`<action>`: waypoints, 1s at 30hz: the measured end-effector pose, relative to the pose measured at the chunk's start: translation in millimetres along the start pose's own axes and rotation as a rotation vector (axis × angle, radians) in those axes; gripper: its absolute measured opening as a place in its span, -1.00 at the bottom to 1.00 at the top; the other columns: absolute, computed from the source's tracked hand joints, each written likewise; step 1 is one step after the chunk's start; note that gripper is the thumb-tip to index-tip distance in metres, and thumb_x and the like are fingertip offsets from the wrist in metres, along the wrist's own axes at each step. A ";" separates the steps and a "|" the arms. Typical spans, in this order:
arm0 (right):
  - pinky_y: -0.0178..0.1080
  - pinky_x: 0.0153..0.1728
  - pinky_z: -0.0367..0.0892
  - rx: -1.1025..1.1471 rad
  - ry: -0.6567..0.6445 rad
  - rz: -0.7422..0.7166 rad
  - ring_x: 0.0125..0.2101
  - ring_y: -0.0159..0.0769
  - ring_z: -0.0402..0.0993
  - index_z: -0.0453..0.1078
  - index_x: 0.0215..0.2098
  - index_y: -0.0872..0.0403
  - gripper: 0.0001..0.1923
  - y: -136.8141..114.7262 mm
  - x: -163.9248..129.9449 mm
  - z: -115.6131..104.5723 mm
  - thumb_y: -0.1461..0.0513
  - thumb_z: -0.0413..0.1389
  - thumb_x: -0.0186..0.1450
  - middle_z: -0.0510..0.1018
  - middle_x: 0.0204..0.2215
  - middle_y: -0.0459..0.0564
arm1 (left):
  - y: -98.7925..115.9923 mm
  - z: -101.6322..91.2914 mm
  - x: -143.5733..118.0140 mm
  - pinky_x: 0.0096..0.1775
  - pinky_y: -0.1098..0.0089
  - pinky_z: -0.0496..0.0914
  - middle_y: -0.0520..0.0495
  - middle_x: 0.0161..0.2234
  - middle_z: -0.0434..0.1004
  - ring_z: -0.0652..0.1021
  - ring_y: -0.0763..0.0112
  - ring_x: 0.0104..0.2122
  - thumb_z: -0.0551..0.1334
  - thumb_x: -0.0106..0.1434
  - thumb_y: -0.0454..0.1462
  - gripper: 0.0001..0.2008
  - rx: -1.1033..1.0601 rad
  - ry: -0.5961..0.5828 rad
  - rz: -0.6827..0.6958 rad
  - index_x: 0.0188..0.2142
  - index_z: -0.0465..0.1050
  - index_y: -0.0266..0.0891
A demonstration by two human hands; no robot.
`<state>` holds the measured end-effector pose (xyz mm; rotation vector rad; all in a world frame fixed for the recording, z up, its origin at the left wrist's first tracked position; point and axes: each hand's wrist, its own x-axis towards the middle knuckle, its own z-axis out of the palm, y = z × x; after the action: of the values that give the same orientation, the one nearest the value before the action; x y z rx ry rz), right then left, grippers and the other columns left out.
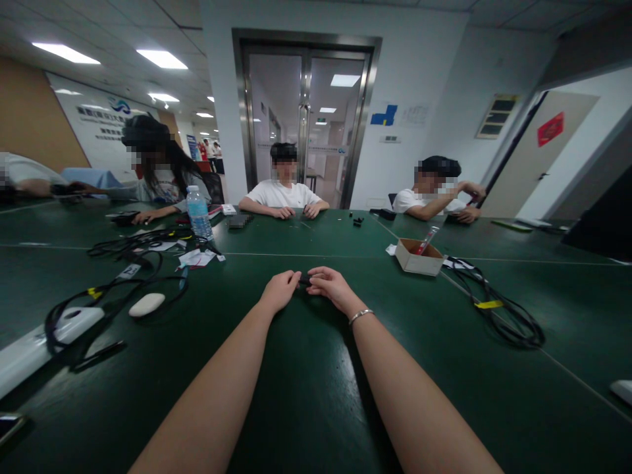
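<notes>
Both arms reach forward over the dark green table (pixel 306 355). Between my hands is a small black object (pixel 305 280), partly hidden by fingers; its kind is too small to make out. My left hand (pixel 280 291) is closed, with its fingertips pinching the object's left end. From the other side, my right hand (pixel 332 287) has its thumb and fingers closed on the right end. A silver bracelet (pixel 361 316) circles the right wrist.
An open cardboard box (pixel 419 262) stands ahead to the right, by a coiled black cable (pixel 518 326). On the left lie tangled cables (pixel 133 253), a white mouse (pixel 147 304) and a white power strip (pixel 74 326). A water bottle (pixel 199 214) stands farther back. Several people sit around the table.
</notes>
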<state>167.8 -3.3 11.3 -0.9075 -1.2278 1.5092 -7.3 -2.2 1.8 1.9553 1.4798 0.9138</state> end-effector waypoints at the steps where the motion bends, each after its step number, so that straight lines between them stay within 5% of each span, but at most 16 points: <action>1: -0.42 -0.47 0.50 -0.002 -0.009 -0.005 -0.52 -0.40 0.53 0.38 -0.27 0.17 -0.81 -0.3 -0.3 0.0 0.46 0.16 0.15 0.49 -0.44 -0.04 | -0.6 0.2 0.4 -0.29 0.35 0.30 -0.05 -0.42 0.47 0.46 0.32 -0.40 -0.11 0.26 0.08 -0.51 -0.007 0.004 -0.007 -0.42 0.39 -0.20; 10: -0.41 -0.42 0.51 -0.002 -0.015 -0.014 -0.47 -0.43 0.52 0.41 -0.27 0.13 -0.75 1.5 0.9 -0.9 0.46 0.21 0.09 0.45 -0.35 -0.07 | -6.9 3.3 8.4 -0.36 0.37 0.30 -0.09 -0.42 0.52 0.48 0.31 -0.40 -0.11 0.23 0.11 -0.46 -0.083 -0.010 -0.069 -0.42 0.42 -0.24; 20: -0.41 -0.55 0.48 -0.010 0.050 0.041 -0.57 -0.34 0.53 0.36 -0.30 0.20 -0.91 -1.1 1.6 2.2 0.42 0.13 0.22 0.51 -0.53 -0.01 | -3.7 3.0 3.9 -0.28 0.37 0.30 -0.03 -0.31 0.51 0.48 0.35 -0.33 -0.06 0.27 0.01 -0.61 -0.052 -0.037 -0.042 -0.31 0.37 -0.18; 30: -0.42 -0.56 0.47 0.002 0.069 0.069 -0.61 -0.36 0.51 0.32 -0.30 0.21 -0.95 -3.0 1.0 2.9 0.42 0.08 0.27 0.51 -0.58 0.01 | -15.1 7.7 9.5 -0.17 0.36 0.35 -0.03 -0.31 0.44 0.48 0.39 -0.28 0.19 0.16 -0.21 -0.80 -0.414 -0.031 0.143 -0.22 0.32 -0.22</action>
<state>165.5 -3.0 14.8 -1.0015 -1.1558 1.5203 -9.0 10.9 -12.4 1.7698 1.0402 1.1430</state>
